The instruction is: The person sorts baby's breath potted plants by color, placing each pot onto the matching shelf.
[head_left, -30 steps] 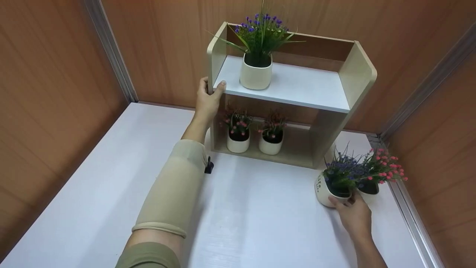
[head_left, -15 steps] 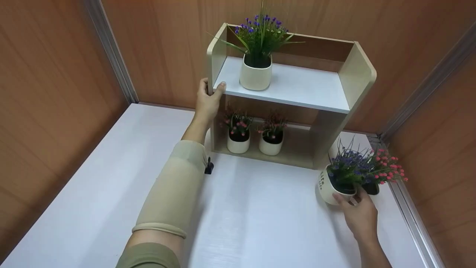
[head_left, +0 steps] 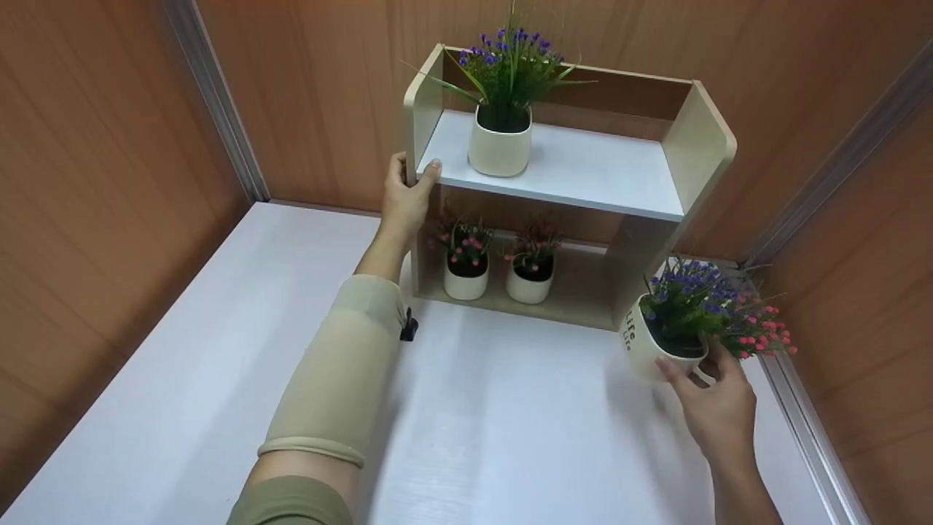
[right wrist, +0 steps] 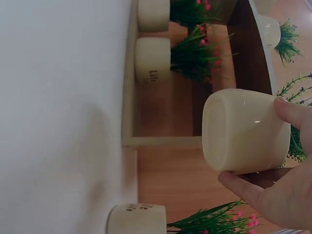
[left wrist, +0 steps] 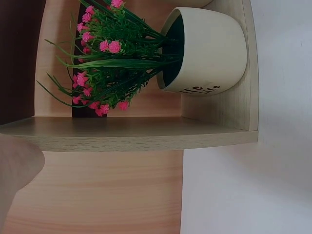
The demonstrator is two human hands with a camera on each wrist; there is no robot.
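Two hands share the work: the left hand [head_left: 405, 200] grips the shelf [head_left: 561, 169] side, likely steadying it, while the right hand [head_left: 718, 408] fingers clasp a purple-flower pot [head_left: 651, 348] lifted off the surface [head_left: 510, 430].

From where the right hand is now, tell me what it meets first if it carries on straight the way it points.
The right hand, gripping the purple-flowered pot, points up toward the shelf unit. It would probably bring the pot against the unit's right side panel first, though depth is unclear.
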